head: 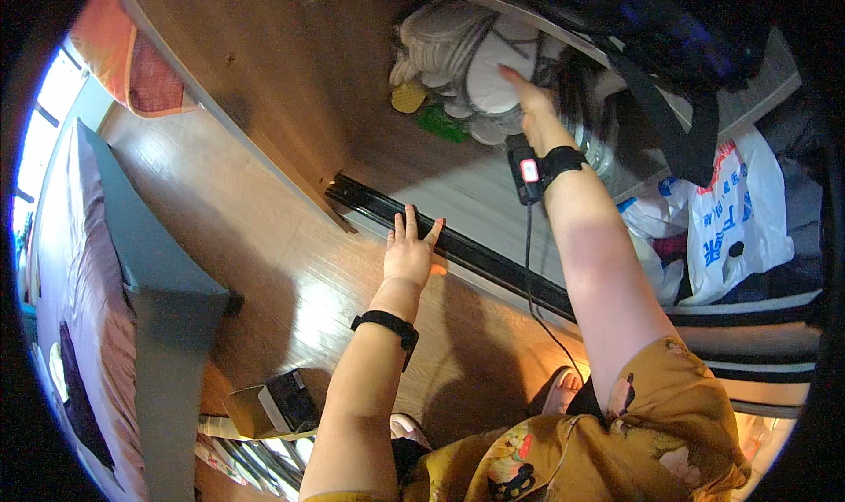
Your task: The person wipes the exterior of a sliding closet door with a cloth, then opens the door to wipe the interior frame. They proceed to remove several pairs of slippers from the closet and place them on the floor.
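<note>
My left hand [410, 254] rests with fingers apart on the black sliding-door track [488, 261] along the cabinet's front edge. It holds nothing. Inside the cabinet, my right hand [538, 109] reaches to a heap of pale, sole-shaped pieces [449, 43], perhaps slippers or insoles. Its thumb lies by a large white one [498, 72], but the other fingers are largely hidden, so a grip cannot be made out. A yellow piece [408, 97] and a green bristly piece [442, 124] lie at the heap's lower edge. A strapped black device [525, 170] with a cable sits at my right wrist.
A white plastic bag [739, 218] bearing print lies among dark fabric at right. A black strap [686, 125] hangs over the cabinet's upper right. An opened cardboard box [251, 409] stands low at left, near a grey bed base [178, 343]. The cable [528, 257] crosses the track.
</note>
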Tool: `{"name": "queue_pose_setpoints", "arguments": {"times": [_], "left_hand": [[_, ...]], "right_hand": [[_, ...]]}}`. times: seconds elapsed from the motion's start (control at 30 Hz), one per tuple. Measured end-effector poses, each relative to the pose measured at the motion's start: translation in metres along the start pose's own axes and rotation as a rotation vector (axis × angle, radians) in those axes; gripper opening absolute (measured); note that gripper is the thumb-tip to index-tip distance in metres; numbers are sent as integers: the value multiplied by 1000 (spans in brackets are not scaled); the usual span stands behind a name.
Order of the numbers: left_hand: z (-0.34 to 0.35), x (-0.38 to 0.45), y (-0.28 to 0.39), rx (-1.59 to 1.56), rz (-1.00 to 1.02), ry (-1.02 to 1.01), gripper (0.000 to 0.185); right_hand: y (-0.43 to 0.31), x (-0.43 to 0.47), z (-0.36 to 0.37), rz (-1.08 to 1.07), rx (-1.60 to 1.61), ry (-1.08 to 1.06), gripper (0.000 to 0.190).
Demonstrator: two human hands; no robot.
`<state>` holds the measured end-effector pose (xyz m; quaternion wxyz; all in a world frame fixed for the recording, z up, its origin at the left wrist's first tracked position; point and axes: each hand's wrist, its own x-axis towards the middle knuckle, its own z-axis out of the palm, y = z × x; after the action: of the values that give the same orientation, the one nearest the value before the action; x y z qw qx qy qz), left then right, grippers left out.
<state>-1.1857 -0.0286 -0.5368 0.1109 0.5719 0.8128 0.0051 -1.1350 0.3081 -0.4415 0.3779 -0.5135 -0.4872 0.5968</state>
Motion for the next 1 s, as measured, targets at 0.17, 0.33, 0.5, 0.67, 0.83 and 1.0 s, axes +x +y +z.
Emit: {"name": "queue_pose_setpoints", "arguments": {"times": [0.17, 0.33, 0.5, 0.67, 0.83, 1.0], "left_hand": [[-9, -1, 3, -54, 17, 3, 88], [-2, -5, -12, -71, 95, 71, 92], [4, -85, -62, -353, -22, -62, 90], [51, -224, -131, -73, -465, -396, 74], [61, -367, -156, 353, -659, -592, 76], [49, -449, -155, 259, -731, -291, 72]], "right_hand": [[14, -104, -40, 104, -86, -56, 148], [73, -181, -99, 102, 211, -281, 93], [111, -240, -141, 245, 297, -369, 62], [158, -286, -145, 498, 389, -747, 48], [209, -374, -79, 692, 21, -1078, 54], [239, -471, 0, 852, 249, -1576, 80]]}}
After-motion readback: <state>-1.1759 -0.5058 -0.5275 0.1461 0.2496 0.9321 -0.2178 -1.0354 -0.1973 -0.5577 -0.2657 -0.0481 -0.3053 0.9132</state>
